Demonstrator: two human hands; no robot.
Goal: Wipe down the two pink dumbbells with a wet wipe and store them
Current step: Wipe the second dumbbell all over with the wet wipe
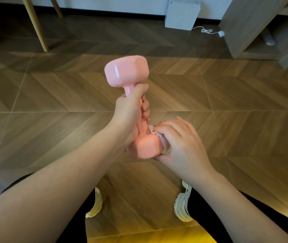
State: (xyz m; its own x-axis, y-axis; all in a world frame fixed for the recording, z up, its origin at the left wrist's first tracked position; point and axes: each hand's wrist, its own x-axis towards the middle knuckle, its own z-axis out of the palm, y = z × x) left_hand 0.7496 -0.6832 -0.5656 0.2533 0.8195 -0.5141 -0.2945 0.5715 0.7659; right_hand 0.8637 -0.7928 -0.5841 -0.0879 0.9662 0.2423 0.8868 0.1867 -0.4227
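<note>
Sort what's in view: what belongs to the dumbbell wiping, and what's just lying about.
In the job: pink dumbbell, gripped by the left hand; wet wipe, held against its lower head by the right hand.
Lying about: white box, white cable, wooden cabinet, wooden legs.

Glossy, smooth pink coating on the dumbbell catching the light, a thin crumpled white wipe against it, and a satin wood-grain floor with soft reflections underneath.
</note>
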